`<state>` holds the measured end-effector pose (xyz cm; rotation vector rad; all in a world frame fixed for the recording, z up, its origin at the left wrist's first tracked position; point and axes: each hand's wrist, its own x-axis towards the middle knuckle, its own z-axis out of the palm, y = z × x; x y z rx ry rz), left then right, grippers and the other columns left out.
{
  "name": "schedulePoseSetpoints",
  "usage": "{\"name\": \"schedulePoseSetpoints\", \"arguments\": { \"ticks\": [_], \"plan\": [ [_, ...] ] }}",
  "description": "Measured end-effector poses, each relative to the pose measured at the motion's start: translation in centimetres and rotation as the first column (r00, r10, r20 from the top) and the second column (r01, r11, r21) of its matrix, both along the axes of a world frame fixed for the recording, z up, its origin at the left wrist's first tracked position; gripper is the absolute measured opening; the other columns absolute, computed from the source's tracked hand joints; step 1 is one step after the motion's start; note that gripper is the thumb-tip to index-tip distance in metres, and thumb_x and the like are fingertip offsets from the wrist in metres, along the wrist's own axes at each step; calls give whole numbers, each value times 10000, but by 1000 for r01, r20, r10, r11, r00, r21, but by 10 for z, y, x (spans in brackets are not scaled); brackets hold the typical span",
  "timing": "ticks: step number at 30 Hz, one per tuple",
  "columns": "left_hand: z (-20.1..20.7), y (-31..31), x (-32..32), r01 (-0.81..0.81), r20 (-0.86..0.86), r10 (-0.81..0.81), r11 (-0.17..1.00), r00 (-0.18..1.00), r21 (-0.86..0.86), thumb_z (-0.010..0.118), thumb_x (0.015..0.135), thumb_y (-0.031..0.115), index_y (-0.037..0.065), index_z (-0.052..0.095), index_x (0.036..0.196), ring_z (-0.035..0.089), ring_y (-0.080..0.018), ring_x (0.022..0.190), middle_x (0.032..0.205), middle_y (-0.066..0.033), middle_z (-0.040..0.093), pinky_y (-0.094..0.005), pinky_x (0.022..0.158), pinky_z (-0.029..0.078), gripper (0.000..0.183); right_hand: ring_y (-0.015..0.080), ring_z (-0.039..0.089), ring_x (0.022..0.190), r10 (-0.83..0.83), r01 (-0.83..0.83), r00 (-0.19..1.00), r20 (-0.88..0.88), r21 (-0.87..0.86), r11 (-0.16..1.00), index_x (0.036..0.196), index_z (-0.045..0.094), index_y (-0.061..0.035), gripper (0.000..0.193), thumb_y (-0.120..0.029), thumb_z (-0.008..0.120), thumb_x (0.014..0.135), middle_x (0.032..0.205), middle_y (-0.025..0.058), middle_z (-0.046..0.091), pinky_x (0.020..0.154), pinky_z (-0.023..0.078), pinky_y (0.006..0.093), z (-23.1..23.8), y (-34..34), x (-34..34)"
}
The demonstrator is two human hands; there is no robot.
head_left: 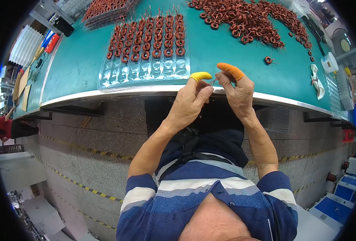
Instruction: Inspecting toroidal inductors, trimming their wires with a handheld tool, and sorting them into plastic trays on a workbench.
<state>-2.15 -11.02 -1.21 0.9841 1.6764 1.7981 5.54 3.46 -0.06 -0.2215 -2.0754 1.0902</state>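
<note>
At the table's front edge my two hands meet, fingers pinched. My left hand (191,98), a yellow cover on its index finger, is closed around what looks like a small copper ring coil, its body mostly hidden by the fingers. A thin wire lead (213,82) shows between the hands. My right hand (238,89), with orange on its index finger, pinches at that lead between thumb and finger. Left of the hands lies a clear plastic tray (117,76), its far rows filled with upright ring coils (146,40) and its front pockets bare.
A large heap of loose ring coils (246,20) covers the back right of the green table (77,52). One coil (269,60) lies apart. Another filled tray (105,14) sits at the back left. A white tub (329,63), a white cloth (317,82) and stacked clear trays (344,92) are at right.
</note>
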Motion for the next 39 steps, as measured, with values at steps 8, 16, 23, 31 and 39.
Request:
{"name": "schedulePoseSetpoints", "arguments": {
  "ticks": [8,16,23,31,39],
  "plan": [
    [-13,-6,-3,-56,-293,39,997,955,-52,526,979,184,12,516,1199,543,-78,664,815,-32,603,-221,588,445,280,129,584,700,149,-122,985,92,-248,961,940,692,-11,184,-184,671,879,794,58,623,624,459,263,-7,1,2],
    [-11,-16,0,-245,-410,230,969,883,16,629,903,95,6,558,1172,625,-185,714,798,-81,631,-297,659,503,292,224,573,705,29,-10,998,-62,292,957,847,669,-4,111,-104,703,809,787,66,588,636,443,322,2,-5,2],
    [-5,-12,-6,-147,-175,142,989,974,-17,599,910,86,-11,564,1099,576,-140,604,730,-78,598,-259,539,455,215,217,575,686,-4,5,1000,-9,49,999,822,663,-4,95,-93,696,818,816,88,585,639,445,293,11,-31,20],
    [14,-24,-7,85,283,-107,993,953,88,504,990,181,16,509,1082,444,-73,557,729,-9,482,-200,494,355,189,95,539,730,41,-56,998,-50,-342,938,900,677,3,146,-140,646,894,824,4,609,655,422,227,7,-25,13],
    [6,-19,-9,15,386,-81,985,919,172,530,971,149,16,480,1155,500,-92,621,806,-35,513,-221,520,410,232,67,541,769,163,-202,979,-122,-680,705,1079,633,-4,275,-241,604,941,890,11,624,706,442,209,-14,-24,4]
  ]
}}
